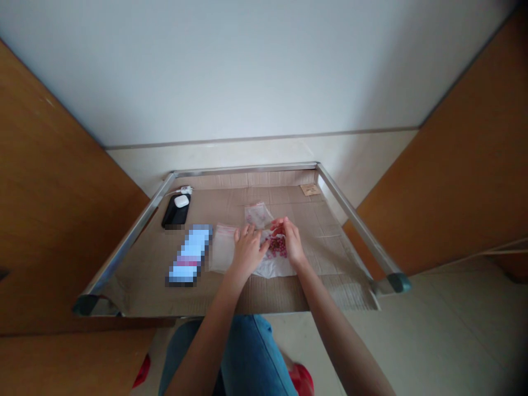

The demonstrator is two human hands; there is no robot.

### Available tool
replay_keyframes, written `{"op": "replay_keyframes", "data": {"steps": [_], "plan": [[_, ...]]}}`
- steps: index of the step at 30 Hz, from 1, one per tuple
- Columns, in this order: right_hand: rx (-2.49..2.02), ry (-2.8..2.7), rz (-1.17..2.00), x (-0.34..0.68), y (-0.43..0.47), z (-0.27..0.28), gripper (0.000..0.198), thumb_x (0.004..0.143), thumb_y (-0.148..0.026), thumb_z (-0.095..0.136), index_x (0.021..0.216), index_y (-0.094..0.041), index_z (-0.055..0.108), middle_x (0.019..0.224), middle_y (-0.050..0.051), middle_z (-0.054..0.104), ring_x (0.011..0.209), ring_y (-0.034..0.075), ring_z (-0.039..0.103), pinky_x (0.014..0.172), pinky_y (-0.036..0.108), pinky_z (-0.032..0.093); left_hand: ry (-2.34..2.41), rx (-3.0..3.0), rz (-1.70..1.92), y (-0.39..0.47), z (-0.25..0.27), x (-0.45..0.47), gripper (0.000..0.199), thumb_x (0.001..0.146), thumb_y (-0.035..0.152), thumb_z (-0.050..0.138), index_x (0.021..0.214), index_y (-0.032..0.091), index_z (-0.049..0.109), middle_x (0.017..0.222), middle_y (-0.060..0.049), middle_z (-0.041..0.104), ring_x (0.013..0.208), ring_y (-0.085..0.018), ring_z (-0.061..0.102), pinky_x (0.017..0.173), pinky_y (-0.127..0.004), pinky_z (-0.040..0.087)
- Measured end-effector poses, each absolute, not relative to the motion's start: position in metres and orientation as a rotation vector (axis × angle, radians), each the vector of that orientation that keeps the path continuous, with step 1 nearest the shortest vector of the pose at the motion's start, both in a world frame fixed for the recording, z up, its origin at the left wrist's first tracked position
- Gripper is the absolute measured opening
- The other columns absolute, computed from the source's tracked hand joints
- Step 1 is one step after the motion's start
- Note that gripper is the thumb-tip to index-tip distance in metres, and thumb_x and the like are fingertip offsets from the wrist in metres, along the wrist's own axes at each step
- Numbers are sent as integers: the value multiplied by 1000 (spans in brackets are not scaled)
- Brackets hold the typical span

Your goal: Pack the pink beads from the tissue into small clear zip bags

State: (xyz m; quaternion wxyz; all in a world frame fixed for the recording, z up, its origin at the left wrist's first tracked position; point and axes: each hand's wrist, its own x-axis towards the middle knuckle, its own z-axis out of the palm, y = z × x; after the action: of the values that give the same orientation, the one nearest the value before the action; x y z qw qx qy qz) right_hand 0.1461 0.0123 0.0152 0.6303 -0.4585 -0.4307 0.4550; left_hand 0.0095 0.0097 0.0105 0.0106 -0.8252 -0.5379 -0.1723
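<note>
Small red and pink beads [278, 246] lie in a heap on a crumpled white sheet [273, 269], which may be tissue or thin plastic. My left hand [248, 248] rests on the sheet's left side, fingers stretched out and thumb pointing towards the beads. At the right edge of the heap, my right hand [292, 242] stands on its side with its fingers curled inward; anything between the fingertips is too small to make out. Left of my left hand lies a flat clear zip bag [224, 250]. Beyond both hands is a smaller clear bag [256, 213] with pinkish marks or contents.
A phone [190, 256] with a blurred, lit screen lies to the left. Behind it, a white case [181, 201] sits on a black flat device [175, 213], near a white plug [185, 190]. Cardboard [325, 258] lines the metal-framed table; a brown card [309, 190] lies far right.
</note>
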Motion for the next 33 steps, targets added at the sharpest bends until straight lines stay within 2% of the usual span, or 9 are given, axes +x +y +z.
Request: {"op": "replay_keyframes", "data": {"steps": [10, 13, 17, 21, 23, 25, 28, 33], "plan": [[-1035, -999, 1060, 147, 13, 13, 46, 84, -57, 38, 76, -18, 62, 66, 2, 60, 57, 13, 54, 59, 26, 43, -1675, -2586, -750, 14, 1, 10, 34, 82, 37, 51, 108, 18, 59, 116, -13, 60, 109, -30, 50, 99, -55, 27], [-1041, -991, 1051, 147, 13, 13, 46, 83, -57, 39, 76, -18, 62, 66, 1, 59, 55, 13, 54, 57, 26, 43, -1685, -2546, -943, 15, 8, 10, 34, 80, 35, 55, 109, 17, 59, 112, -13, 61, 107, -29, 52, 99, -53, 28], [-1082, -966, 967, 148, 13, 15, 40, 82, -55, 42, 80, -19, 60, 76, 1, 61, 54, 11, 53, 58, 25, 43, -1645, -2444, -1535, 13, 24, 7, 24, 79, 27, 56, 101, 20, 63, 102, -9, 65, 98, -22, 58, 95, -43, 37], [-1162, -946, 878, 148, 14, 15, 34, 77, -48, 54, 95, -20, 60, 88, 2, 62, 65, 12, 55, 65, 25, 44, -1704, -2263, -2410, 12, 29, 8, 10, 75, 25, 62, 82, 18, 64, 84, -5, 66, 82, -17, 63, 76, -29, 49], [-1157, -954, 888, 149, 15, 14, 35, 76, -45, 56, 99, -19, 61, 91, 3, 64, 72, 14, 56, 70, 26, 43, -1790, -2133, -2784, 13, 26, 10, 13, 71, 25, 66, 80, 17, 63, 80, -4, 66, 77, -15, 64, 69, -26, 50], [-1141, -953, 919, 149, 16, 12, 34, 76, -45, 55, 96, -19, 63, 88, 3, 65, 75, 15, 56, 70, 26, 42, -1868, -2013, -3011, 15, 20, 11, 19, 68, 25, 70, 82, 16, 62, 79, -3, 65, 75, -14, 64, 68, -24, 50], [-1139, -930, 965, 151, 16, 10, 30, 76, -45, 55, 82, -18, 66, 74, 0, 63, 68, 14, 53, 65, 25, 39, -1936, -1943, -3063, 15, 11, 13, 23, 66, 27, 71, 83, 16, 61, 79, -3, 64, 73, -13, 63, 67, -23, 50], [-1115, -927, 1091, 154, 14, 7, 28, 73, -44, 60, 71, -17, 66, 60, -2, 58, 56, 11, 47, 56, 23, 35, -1950, -1955, -2835, 10, 5, 14, 22, 71, 32, 67, 81, 17, 54, 80, -2, 61, 72, -12, 61, 60, -20, 49]]}}
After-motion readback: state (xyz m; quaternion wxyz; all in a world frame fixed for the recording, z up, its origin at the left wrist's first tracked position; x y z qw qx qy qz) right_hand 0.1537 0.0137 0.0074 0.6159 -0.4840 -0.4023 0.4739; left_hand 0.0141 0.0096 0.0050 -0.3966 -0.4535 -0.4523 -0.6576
